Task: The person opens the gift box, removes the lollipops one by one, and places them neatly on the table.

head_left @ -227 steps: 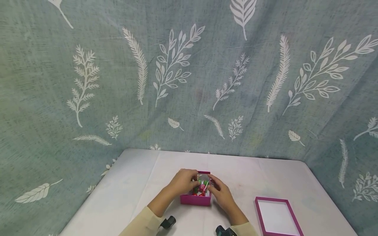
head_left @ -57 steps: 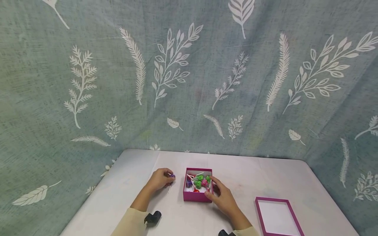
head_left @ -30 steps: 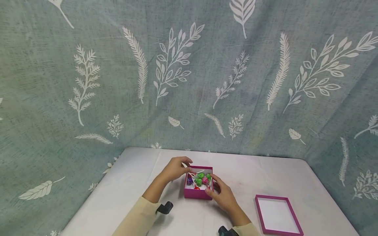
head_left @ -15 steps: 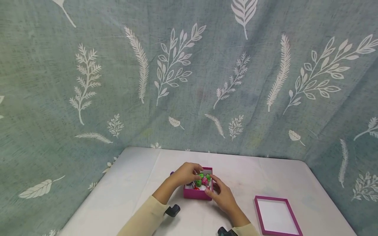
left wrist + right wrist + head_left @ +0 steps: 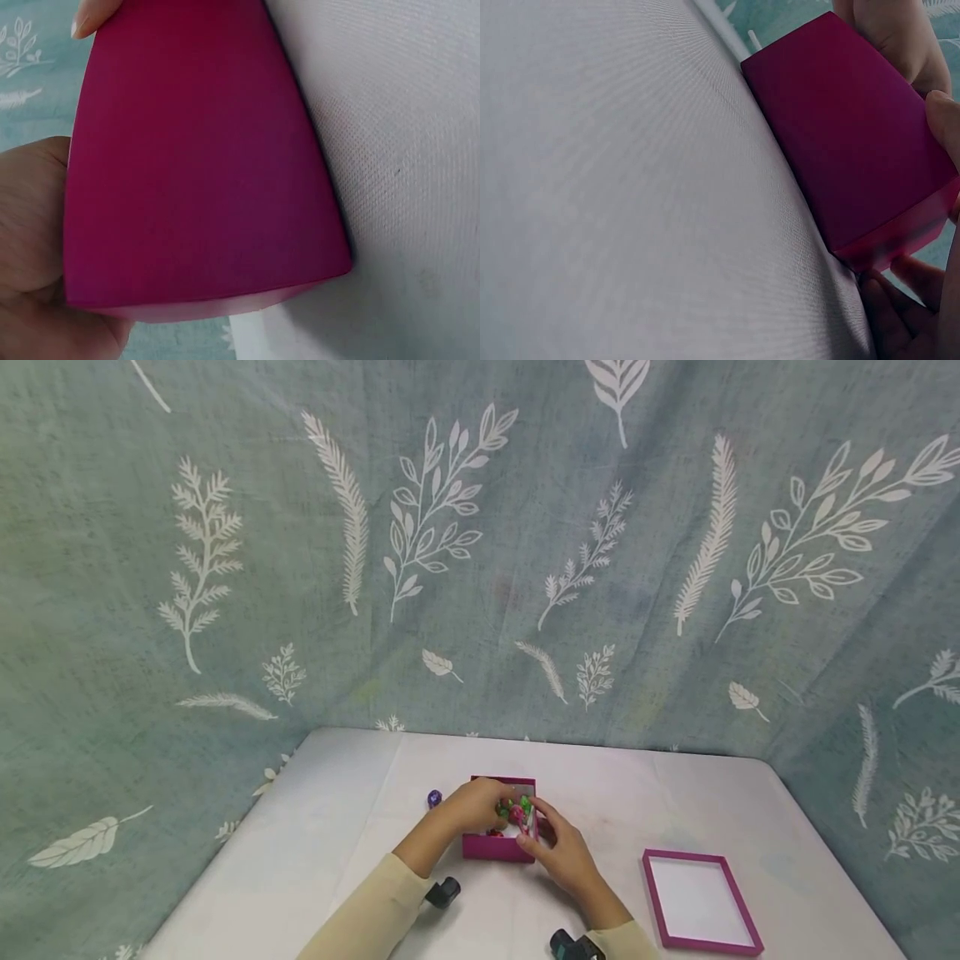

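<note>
A magenta box (image 5: 497,848) holds several wrapped lollipops, among them a pink lollipop (image 5: 516,814) and a green lollipop (image 5: 526,804). My left hand (image 5: 471,806) reaches over the left rim, its fingertips down among the lollipops; I cannot tell whether they pinch one. At the right side, my right hand (image 5: 564,852) grips the box, thumb at the near corner and fingers along the side wall. The right wrist view shows that thumb (image 5: 945,124) at the top edge. On the table left of the box lies a purple lollipop (image 5: 434,798), its stick hidden behind the left arm.
A magenta-rimmed lid (image 5: 696,902) with a white inside lies on the table to the right. White cloth covers the table (image 5: 600,793). A green leaf-patterned curtain (image 5: 495,568) hangs behind its far edge.
My left hand has set the purple lollipop down left of the box, let go, and moved right into the box. My right hand stays at the box's right side.
</note>
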A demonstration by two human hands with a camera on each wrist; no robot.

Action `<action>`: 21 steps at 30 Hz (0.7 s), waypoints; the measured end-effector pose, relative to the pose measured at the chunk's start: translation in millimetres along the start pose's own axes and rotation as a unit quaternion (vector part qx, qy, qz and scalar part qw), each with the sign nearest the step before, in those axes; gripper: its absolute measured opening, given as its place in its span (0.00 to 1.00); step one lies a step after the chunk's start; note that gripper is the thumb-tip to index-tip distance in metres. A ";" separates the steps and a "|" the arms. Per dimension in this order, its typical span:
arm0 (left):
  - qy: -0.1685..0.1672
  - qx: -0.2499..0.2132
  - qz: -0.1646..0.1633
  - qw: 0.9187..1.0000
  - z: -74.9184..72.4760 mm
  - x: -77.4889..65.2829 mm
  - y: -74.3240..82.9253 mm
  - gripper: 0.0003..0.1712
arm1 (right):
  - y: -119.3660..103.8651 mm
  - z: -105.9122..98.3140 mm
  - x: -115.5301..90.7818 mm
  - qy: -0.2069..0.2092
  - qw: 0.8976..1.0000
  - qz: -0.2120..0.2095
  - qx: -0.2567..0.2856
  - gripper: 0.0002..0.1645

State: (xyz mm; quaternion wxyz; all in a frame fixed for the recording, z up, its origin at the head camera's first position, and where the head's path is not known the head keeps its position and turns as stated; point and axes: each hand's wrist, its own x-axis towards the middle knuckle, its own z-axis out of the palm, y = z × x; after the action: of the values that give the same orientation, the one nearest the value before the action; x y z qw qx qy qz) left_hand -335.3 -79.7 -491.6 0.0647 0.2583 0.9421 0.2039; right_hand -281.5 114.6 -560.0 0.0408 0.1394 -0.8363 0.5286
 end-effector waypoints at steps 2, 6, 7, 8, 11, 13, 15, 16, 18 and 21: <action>0.000 0.022 0.003 1.000 -0.4 -0.1 1.0 0.25 | -1.2 -0.3 0.2 -0.001 1.000 0.000 0.003 0.41; -0.001 0.062 0.012 0.998 2.9 -0.5 2.1 0.24 | -0.3 0.5 -1.7 -0.004 1.000 0.003 0.001 0.40; 0.001 0.069 0.015 0.997 4.2 -0.5 2.2 0.24 | 0.4 0.9 -2.1 -0.004 1.000 0.002 0.002 0.40; 0.003 0.078 0.017 0.997 5.5 -0.5 2.2 0.25 | 1.1 1.3 -2.5 -0.003 1.000 0.002 0.003 0.40; 0.012 0.092 0.028 0.995 8.7 -0.5 3.0 0.26 | 3.0 2.3 -3.2 -0.003 1.000 -0.001 0.005 0.40; 0.019 0.101 0.035 0.994 9.1 -0.5 3.7 0.26 | 3.7 2.4 -3.3 -0.002 1.000 -0.003 0.007 0.40; 0.026 0.110 0.043 0.993 8.5 -0.1 4.4 0.25 | 3.6 2.1 -3.2 0.000 1.000 -0.004 0.008 0.40; 0.028 0.113 0.047 0.992 8.2 0.2 4.4 0.25 | 3.4 1.8 -2.9 0.001 1.000 -0.006 0.006 0.41; 0.031 0.120 0.053 0.991 6.6 1.0 4.1 0.24 | 2.7 1.2 -2.1 0.002 1.000 -0.009 0.006 0.41; 0.035 0.124 0.059 0.990 4.6 1.7 2.3 0.23 | 1.6 0.6 -0.4 0.003 1.000 -0.014 0.004 0.41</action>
State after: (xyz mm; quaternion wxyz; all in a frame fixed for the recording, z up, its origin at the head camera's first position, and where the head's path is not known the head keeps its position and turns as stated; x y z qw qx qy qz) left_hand -334.7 -75.4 -494.8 -0.0126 0.3125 0.9448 0.0978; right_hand -281.6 114.7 -561.7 0.0499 0.1500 -0.8321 0.5316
